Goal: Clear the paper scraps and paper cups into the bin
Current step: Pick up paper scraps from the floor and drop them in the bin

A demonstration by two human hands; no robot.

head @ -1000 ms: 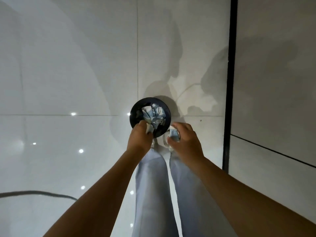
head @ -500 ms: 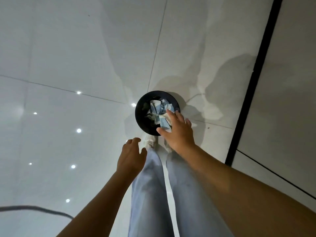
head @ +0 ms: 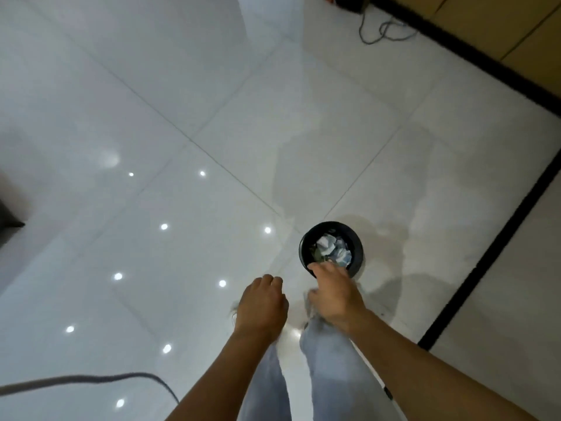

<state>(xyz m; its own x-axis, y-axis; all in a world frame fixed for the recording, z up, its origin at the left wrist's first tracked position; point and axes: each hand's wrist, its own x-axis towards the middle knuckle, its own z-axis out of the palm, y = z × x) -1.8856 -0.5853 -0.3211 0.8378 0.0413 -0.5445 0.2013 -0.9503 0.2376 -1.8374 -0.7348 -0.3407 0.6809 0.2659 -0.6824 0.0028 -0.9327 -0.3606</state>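
Your bin [head: 358,238] stands on the floor [head: 182,117] at about one o'clock from your feet, crumpled paper scraps [head: 332,250] piled inside. Your right hand [head: 337,296] hangs at its near rim; I cannot tell whether that grip clasps anything. Your left hand [head: 262,305] hangs loosely curled and empty at seven o'clock of the bin. Drop anything left straight over the middle, then check the floor for strays.

One bin [head: 331,235]; two hands [head: 261,302] [head: 335,294]; two cables [head: 91,381] [head: 382,31].
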